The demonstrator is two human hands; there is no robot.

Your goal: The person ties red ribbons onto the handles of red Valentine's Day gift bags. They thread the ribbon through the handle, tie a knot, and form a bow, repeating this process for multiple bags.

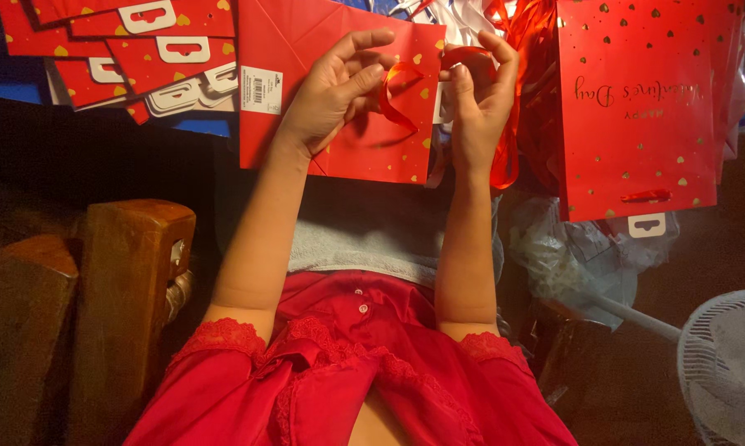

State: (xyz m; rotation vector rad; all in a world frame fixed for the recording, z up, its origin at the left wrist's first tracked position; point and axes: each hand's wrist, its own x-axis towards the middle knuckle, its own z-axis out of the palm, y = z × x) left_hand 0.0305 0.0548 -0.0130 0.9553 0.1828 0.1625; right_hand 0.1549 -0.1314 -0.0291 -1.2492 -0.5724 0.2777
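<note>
Dim room, dark floor, with red gift bags spread across the person's lap and around it. Both hands work a red ribbon (397, 95) at the middle of a flat red bag (347, 149) dotted with gold hearts. Left hand (335, 95) lies on the bag, fingers half curled, thumb and forefinger pinching one end of the ribbon loop. Right hand (475, 99) pinches the other end, its fingers closed round it, beside the bag's right edge. By the look of it, the ribbon handle is being threaded or tied to the bag; the next move would call for a steady pull to draw the loop snug without tearing the paper. A finished bag (636, 107) stands to the right, flat bags (133, 49) are stacked at upper left, and a white fan (727, 363) sits at lower right.
</note>
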